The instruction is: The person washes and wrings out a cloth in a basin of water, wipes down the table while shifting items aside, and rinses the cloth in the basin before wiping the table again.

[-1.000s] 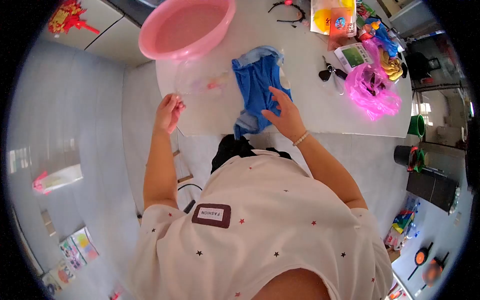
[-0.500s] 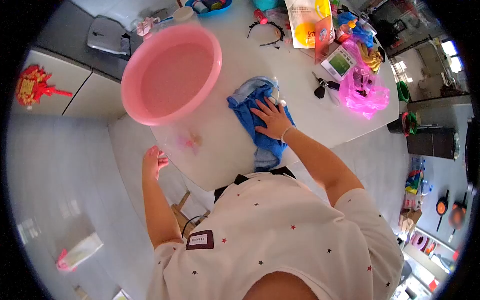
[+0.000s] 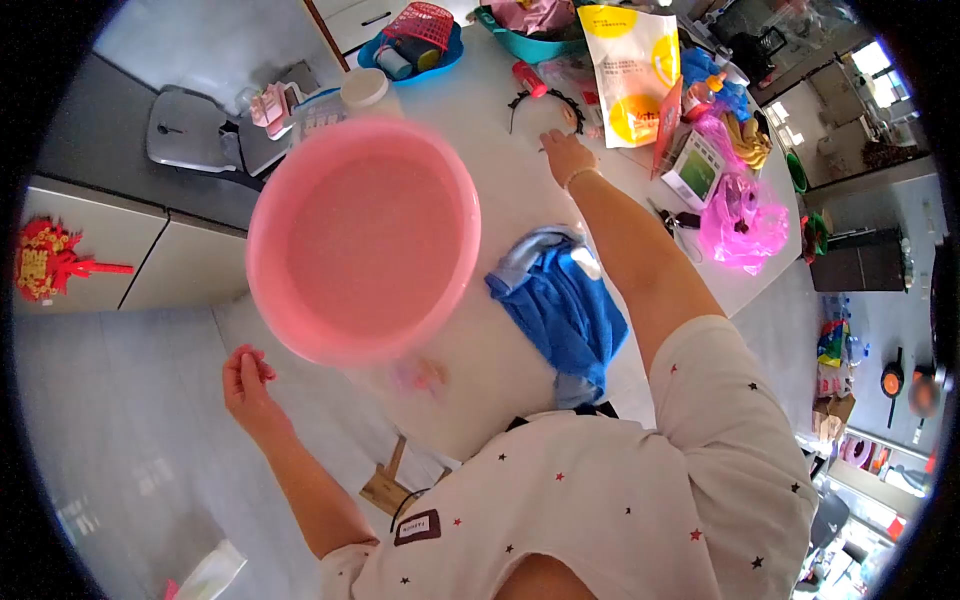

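Observation:
My right hand reaches across the table, fingers bent down and together beside a black headband. A tiny dark piece shows at the fingertips; what they hold, if anything, I cannot make out. Nearer to me lies a crumpled blue cloth, with a small white item by its upper edge. Off the table's left side, my left hand hangs in the air, fingers loosely curled and partly apart, nothing visible in them. Between both hands stands a large pink basin.
A white jar and a blue tray stand behind the basin. At the right are a yellow-and-white pouch, a boxed item, keys and a pink plastic bag. A small coloured smear marks the near tabletop.
My right hand has left the blue cloth and moved forward to the headband. The cloth stays crumpled on the table. My left hand is lower and further left in the shifted view.

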{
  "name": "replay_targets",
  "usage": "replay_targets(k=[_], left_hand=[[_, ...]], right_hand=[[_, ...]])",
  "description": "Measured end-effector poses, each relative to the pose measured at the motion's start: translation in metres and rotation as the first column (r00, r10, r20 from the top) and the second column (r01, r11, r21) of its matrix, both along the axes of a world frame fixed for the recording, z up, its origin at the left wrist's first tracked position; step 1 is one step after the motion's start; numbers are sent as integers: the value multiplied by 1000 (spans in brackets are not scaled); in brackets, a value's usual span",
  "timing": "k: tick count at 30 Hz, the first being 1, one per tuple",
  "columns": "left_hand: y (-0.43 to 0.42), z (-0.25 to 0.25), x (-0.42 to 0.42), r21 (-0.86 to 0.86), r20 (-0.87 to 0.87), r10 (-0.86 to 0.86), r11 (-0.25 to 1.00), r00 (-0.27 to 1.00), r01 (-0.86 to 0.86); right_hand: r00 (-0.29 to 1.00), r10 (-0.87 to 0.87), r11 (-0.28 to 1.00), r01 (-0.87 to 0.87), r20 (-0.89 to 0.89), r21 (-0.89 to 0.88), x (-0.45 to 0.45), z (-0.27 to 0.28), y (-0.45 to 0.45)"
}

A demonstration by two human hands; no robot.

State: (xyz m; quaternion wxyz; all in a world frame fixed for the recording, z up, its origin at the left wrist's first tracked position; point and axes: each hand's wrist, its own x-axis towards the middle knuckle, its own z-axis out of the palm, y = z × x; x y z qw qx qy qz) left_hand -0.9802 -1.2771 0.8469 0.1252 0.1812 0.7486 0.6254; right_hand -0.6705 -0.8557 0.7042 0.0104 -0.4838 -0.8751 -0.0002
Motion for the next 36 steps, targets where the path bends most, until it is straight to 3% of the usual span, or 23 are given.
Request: replay_targets(k=[5, 10, 12, 14, 16, 19, 22, 25, 26, 28, 29, 30, 31, 32, 34, 36], left_hand=[[56, 23, 47, -64, -108, -199, 979, 974, 193], [90, 16, 93, 0, -3, -492, 871, 871, 492], [97, 6, 115, -70, -49, -673, 740, 738, 669], [102, -1, 147, -111, 44, -779, 619, 626, 778], [109, -12, 178, -1, 47, -817, 575, 574, 818], [114, -48, 210, 123, 444, -785, 532, 433, 838], [124, -51, 230, 197, 625, -735, 473, 262, 859], [134, -33, 238, 401, 671, -738, 444, 73, 801], [139, -23, 234, 415, 700, -711, 481, 67, 772], [156, -10, 222, 436, 751, -658, 556, 54, 708], [162, -24, 221, 403, 717, -678, 592, 162, 698], [164, -24, 220, 368, 690, -694, 580, 205, 727], [164, -23, 218, 331, 662, -708, 570, 246, 752], [164, -23, 217, 292, 632, -720, 563, 286, 773], [158, -15, 222, 180, 658, -708, 480, 257, 859], [149, -16, 228, 141, 614, -754, 393, 232, 909]], right_hand=[[950, 146, 988, -154, 276, 5, 5, -2, 16], [937, 326, 924, -289, -123, 252, 27, 23, -28], [848, 446, 876, -348, -286, 334, 39, 39, -71], [731, 536, 841, -416, -422, 346, 53, 57, -121], [613, 625, 780, -504, -483, 369, 65, 68, -167], [474, 708, 683, -648, -523, 337, 79, 92, -224], [309, 739, 582, -740, -598, 337, 77, 107, -240], [306, 650, 566, -806, -695, 175, 87, 118, -218], [308, 598, 555, -825, -740, 105, 88, 118, -206], [281, 391, 716, -691, -877, 98, 69, 111, -171], [273, 236, 809, -587, -933, 33, 59, 97, -153], [561, -175, 864, -307, -809, -400, 50, 106, -134], [594, -307, 901, -70, -744, -428, 34, 73, -92], [824, -51, 999, 36, -564, -37, 27, 66, -55], [946, -91, 939, 186, -312, 290, 25, 19, 7], [968, -230, 967, 238, -97, 90, 26, 10, 33]])
